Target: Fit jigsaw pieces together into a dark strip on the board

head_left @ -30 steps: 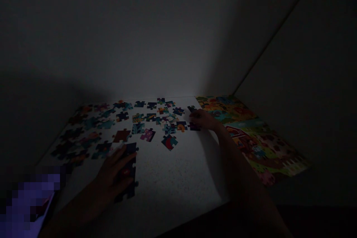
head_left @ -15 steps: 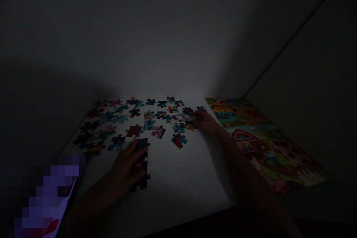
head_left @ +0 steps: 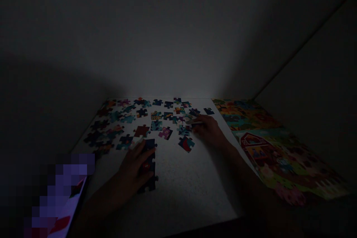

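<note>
Jigsaw pieces (head_left: 141,131) mostly loose on white bench (head_left: 192,189); short joined strip (head_left: 149,165) under flat, unclenched left hand (head_left: 135,167); right hand (head_left: 208,130) beside loose pieces, grip unclear.

The bare white desk (head_left: 192,189) leaves open passage at lower center of the frame, between the left hand (head_left: 136,167) on its joined puzzle pieces (head_left: 148,167) and the right hand (head_left: 208,129). Loose puzzle pieces (head_left: 145,119) crowd the upper middle, obstructing any flat path there. The wall (head_left: 178,44) closes the far edge, and a printed farm-scene sheet (head_left: 281,156) lies along the right.
</note>
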The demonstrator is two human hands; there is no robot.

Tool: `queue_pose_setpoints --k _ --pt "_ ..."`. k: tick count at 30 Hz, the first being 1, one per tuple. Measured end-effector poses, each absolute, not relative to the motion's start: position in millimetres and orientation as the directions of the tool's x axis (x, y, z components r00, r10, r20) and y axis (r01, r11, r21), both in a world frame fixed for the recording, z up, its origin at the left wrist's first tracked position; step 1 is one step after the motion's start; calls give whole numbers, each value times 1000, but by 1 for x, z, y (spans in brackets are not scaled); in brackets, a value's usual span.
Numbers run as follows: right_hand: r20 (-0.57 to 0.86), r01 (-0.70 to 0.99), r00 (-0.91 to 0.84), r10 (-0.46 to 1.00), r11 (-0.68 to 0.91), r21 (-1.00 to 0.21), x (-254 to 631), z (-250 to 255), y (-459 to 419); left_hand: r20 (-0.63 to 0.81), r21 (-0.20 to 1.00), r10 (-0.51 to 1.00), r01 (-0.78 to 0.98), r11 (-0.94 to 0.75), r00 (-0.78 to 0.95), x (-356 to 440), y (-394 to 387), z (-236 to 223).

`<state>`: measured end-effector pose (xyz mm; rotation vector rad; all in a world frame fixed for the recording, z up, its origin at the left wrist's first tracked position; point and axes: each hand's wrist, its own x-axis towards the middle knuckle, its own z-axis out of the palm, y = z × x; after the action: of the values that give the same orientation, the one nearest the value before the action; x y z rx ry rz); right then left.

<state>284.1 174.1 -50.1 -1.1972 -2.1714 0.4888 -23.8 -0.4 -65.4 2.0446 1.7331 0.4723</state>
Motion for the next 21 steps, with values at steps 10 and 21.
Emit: queue_pose_setpoints --k 10,21 --pt "350 659 -474 808 589 -468 240 -65 135 47 370 992 921 -122 113 -6 2 -59" --pt "260 787 -424 868 495 -367 235 -47 123 211 308 978 949 -62 -4 21 -4 -51"
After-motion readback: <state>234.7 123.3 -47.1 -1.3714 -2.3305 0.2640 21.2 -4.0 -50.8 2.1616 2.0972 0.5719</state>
